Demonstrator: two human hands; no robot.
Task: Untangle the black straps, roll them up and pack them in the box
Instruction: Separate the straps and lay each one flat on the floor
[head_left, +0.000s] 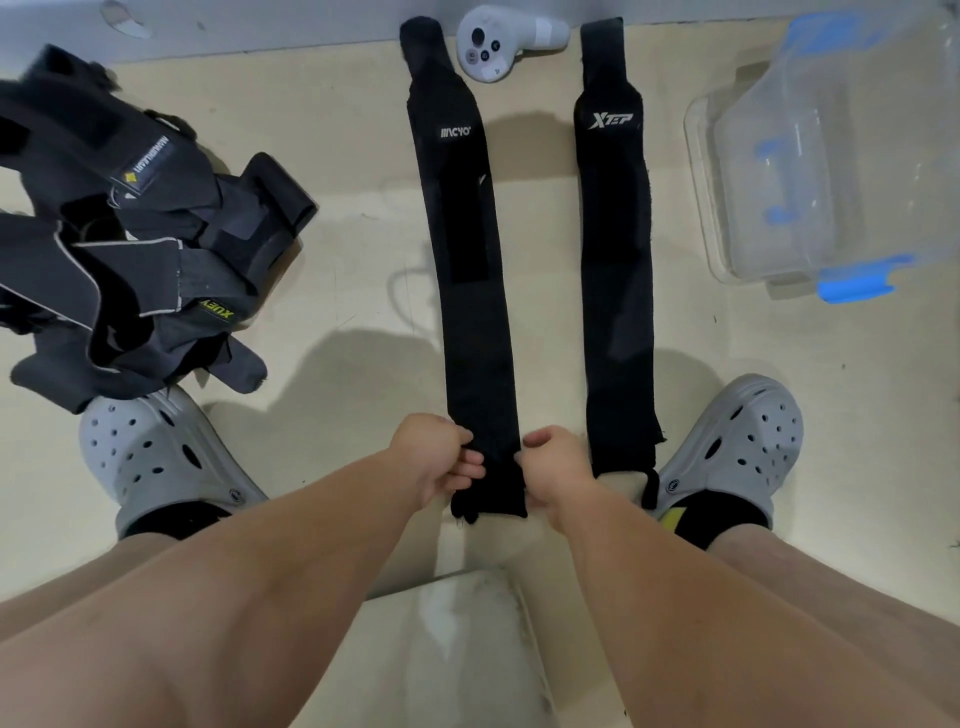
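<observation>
**Pinching the near end of a flattened strap**

Gripping the near end of the left strap (467, 270) from both sides. On its left edge, with the left hand (436, 460): fingers curled, pinching the fabric. On its right edge, with the right hand (558, 467): fingers likewise curled in against the fabric. Slightly bunched and darker between the two hands.

Laid flat and nearly straight on the beige floor (337, 130), running from the hands towards the far wall. Marked with small white lettering near the far end.

Just to the right, parallel and not touching: the right strap (615, 270), also flat, with a white logo near its far end. Near end just beside the right hand and close to the right shoe (737, 441).

At the far right, well apart from both flattened straps: a clear plastic box (831, 171) with blue clips. Tilted or upright, cannot tell.

At the left: a tangled pile of black straps (130, 234), with grey trim and labels showing. Near edge overlapping the toe of the left shoe (150, 457).

At the far edge, between the far ends of the two flattened straps: a white controller (504, 39), lying on the floor.
</observation>
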